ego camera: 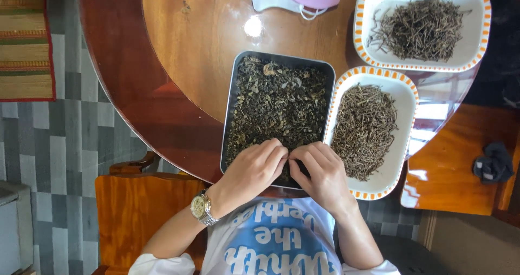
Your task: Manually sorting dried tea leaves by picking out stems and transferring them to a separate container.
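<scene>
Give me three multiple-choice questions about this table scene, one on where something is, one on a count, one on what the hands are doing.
1. Where does the rectangular grey metal tray of dark dried leaves sit?
A. On the floor
B. On the round brown wooden table, left of a dish of twigs
C. On the chair

2. How many white dishes with orange-dashed rims are there?
A. One
B. Two
C. Four

3. What are the hands doing?
A. Resting in the lap
B. Lifting a dish
C. Fingertips meeting over the tray's near edge

Answers: 
1 B, the tray lies beside the nearer dish. 
2 B, a second dish stands farther off. 
3 C, left hand and right hand pinch together at the leaves.
</scene>
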